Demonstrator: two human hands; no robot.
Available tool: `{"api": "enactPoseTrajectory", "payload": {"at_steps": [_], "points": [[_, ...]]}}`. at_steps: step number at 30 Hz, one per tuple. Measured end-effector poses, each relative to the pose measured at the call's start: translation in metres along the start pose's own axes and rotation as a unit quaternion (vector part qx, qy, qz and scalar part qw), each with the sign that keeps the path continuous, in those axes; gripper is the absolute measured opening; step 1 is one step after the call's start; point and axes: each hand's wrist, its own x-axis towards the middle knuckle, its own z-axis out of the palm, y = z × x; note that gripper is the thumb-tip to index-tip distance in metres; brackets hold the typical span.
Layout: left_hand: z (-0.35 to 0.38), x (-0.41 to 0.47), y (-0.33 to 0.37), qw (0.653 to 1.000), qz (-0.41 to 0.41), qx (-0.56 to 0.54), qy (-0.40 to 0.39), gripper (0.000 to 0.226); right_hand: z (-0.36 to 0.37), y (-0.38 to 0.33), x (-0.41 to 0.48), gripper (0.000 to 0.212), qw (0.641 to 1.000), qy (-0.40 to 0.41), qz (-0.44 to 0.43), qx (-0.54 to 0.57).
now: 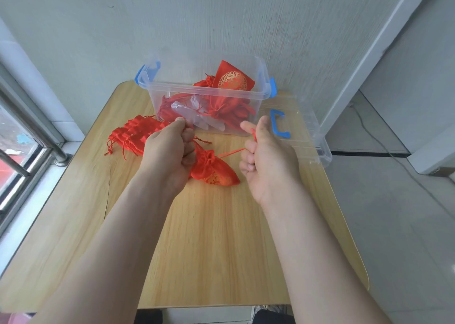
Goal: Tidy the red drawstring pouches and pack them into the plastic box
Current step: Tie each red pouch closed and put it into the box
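Observation:
A red drawstring pouch [213, 169] with gold print hangs just over the wooden table between my hands, its mouth gathered. My left hand [170, 151] grips the drawstring on the pouch's left side. My right hand [264, 153] pinches the other red string, stretched taut to the right. A pile of red pouches [134, 134] lies on the table at the left. The clear plastic box [204, 92] with blue latches stands behind, holding several red pouches and a clear wrapper.
The box's clear lid [300, 136] with a blue handle lies to the right of the box, overhanging the table edge. A wall rises right behind the box. A window with a metal rail [29, 126] runs along the left. The table [209, 237] has bare wood near me.

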Motion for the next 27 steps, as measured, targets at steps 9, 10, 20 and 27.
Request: {"api": "enactPoseTrajectory", "payload": {"at_steps": [9, 10, 20, 27], "points": [[0.000, -0.002, -0.001, 0.986, -0.059, 0.115, -0.109, 0.027, 0.006, 0.002, 0.001, 0.017, 0.997, -0.057, 0.026, -0.035], [-0.001, -0.003, -0.001, 0.984, -0.050, 0.125, -0.119, 0.025, 0.004, 0.004, 0.002, 0.018, 0.996, -0.060, 0.002, -0.065], [0.000, -0.013, 0.001, 0.954, -0.003, 0.230, -0.192, 0.007, -0.005, 0.005, 0.001, 0.024, 0.958, -0.079, -0.062, -0.267], [-0.002, -0.014, -0.001, 0.933, -0.017, 0.298, -0.200, 0.022, -0.005, 0.002, -0.007, 0.027, 0.950, -0.043, -0.090, -0.295]]}}
